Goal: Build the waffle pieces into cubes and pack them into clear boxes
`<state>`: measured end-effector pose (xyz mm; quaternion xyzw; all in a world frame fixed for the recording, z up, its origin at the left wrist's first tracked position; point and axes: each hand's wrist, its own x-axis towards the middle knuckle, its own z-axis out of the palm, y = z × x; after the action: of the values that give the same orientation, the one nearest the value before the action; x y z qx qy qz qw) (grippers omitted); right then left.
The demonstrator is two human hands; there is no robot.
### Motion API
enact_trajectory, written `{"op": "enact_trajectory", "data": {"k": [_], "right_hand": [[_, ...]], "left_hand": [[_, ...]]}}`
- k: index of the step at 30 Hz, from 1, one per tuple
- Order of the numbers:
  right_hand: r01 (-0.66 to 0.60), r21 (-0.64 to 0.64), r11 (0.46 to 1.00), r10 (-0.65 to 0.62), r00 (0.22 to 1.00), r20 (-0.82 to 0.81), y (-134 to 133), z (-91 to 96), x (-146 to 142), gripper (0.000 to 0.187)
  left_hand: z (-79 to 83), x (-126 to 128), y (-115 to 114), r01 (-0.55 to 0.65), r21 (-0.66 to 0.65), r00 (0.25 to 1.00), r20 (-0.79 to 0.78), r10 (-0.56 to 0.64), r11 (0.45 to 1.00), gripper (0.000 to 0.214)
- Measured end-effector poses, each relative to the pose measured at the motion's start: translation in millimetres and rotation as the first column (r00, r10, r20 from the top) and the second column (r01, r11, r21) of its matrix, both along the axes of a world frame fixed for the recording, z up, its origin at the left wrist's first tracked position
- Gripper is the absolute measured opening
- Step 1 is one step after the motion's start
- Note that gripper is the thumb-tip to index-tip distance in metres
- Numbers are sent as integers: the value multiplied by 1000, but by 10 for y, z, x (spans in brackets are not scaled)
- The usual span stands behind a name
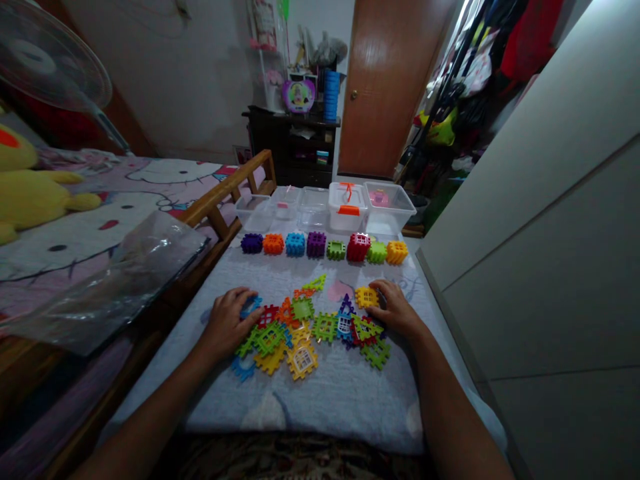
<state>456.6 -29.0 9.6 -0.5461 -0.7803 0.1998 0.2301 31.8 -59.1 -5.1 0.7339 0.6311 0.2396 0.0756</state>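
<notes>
Has a left hand (231,322) and a right hand (397,312), both with bare, rounded fingers (388,289). Goes on bare behind the fingers, along smooth forearms (173,392), wider farther back. Wears dark cloth (300,457) well behind the fingers, seemingly with wiggly brownish marks, but too dim to be sure.

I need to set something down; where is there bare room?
Free: the blue patterned cloth between the near edge and the multicoloured notched plastic tiles; a narrower strip between them and the row of multicoloured plastic stacks. Crowded: between the left hand and right hand.
</notes>
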Motion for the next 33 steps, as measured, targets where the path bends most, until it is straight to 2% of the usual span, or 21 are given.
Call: {"op": "enact_trajectory", "data": {"k": [7,16,27,33], "right_hand": [[16,-4,1000,-16,999,40,3,-23,-17,50],[39,-53,998,-32,991,127,13,28,-60,51],[25,-158,987,24,954,300,57,317,-134,58],[33,-167,985,36,919,393,85,472,-199,67]], "left_hand": [[108,190,184,64,-14,997,50,-63,998,41],[104,109,250,73,-14,985,156,-70,997,41],[34,85,265,69,-3,984,162,-67,998,41],[30,64,263,75,16,985,152,-76,997,40]]}}
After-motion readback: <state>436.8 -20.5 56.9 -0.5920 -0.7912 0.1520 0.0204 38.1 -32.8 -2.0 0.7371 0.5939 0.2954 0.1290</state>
